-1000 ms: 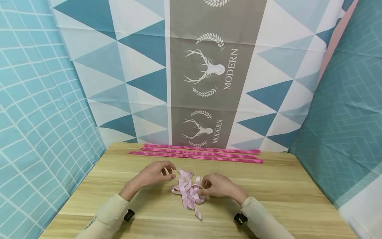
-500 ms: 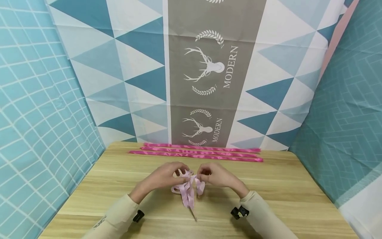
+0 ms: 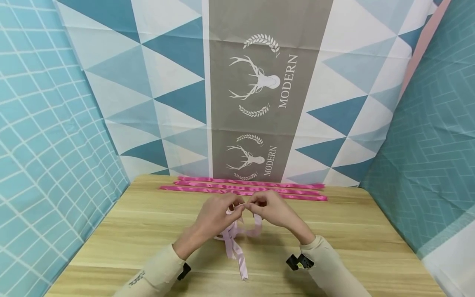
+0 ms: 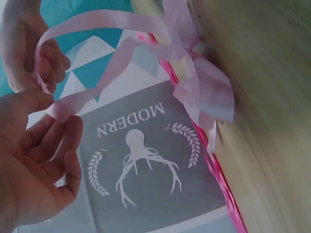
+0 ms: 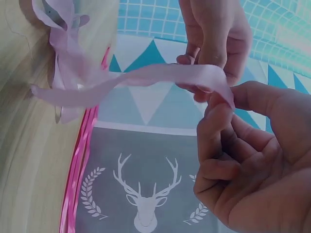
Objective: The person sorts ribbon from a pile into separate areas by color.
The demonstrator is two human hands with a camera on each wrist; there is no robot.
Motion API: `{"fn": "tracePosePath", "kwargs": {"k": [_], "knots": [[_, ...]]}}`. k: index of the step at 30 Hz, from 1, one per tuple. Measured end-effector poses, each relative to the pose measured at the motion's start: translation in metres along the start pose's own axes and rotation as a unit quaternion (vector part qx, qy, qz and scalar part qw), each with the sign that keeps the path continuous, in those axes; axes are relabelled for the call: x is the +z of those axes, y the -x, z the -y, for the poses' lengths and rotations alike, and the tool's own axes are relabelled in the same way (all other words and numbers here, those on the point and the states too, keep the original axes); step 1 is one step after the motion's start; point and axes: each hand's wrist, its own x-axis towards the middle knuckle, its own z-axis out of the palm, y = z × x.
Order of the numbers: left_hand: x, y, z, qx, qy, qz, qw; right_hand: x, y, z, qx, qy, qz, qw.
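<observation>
A pale pink satin ribbon (image 3: 231, 243) hangs from both hands down to a loose tangle on the table. My left hand (image 3: 219, 212) pinches it between thumb and forefinger; in the left wrist view the ribbon (image 4: 73, 104) loops from those fingertips. Close beside it, my right hand (image 3: 272, 208) pinches the same ribbon, and in the right wrist view a length of ribbon (image 5: 160, 75) runs out from the thumb and forefinger. The fingertips of the two hands nearly meet above the tangle. One ribbon end lies toward the front of the table.
Several bright pink ribbon strips (image 3: 237, 191) lie side by side along the back of the wooden table (image 3: 334, 247). Behind them hangs a patterned cloth (image 3: 178, 103), with a blue grid cloth (image 3: 55, 123) at left and a teal cloth (image 3: 434, 144) at right.
Both hands have come together over the pale pink ribbon, taken hold of it and lifted part of it off the table. The bright pink strips have stayed in place.
</observation>
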Motion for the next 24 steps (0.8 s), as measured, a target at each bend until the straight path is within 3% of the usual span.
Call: {"fn": "tracePosePath", "kwargs": {"k": [4,12,15,18,24], "knots": [[-0.004,0.001,0.002,0.007,-0.025,-0.032,0.9991,-0.003,0.002,0.002,-0.003,0.001,-0.006,1.0],[-0.013,0.003,0.017,0.031,-0.167,-0.041,0.9846,-0.014,0.005,-0.001,-0.001,0.0,-0.002,1.0],[-0.021,0.002,0.024,0.027,-0.158,-0.046,0.986,-0.021,0.006,-0.006,0.012,0.007,-0.014,0.9998],[-0.029,0.002,0.028,0.018,-0.117,-0.049,0.9917,-0.029,0.009,-0.011,0.022,0.011,-0.032,0.9992],[-0.049,0.004,0.032,-0.022,-0.063,-0.041,0.9969,-0.046,0.014,-0.016,0.056,0.008,-0.052,0.997]]}}
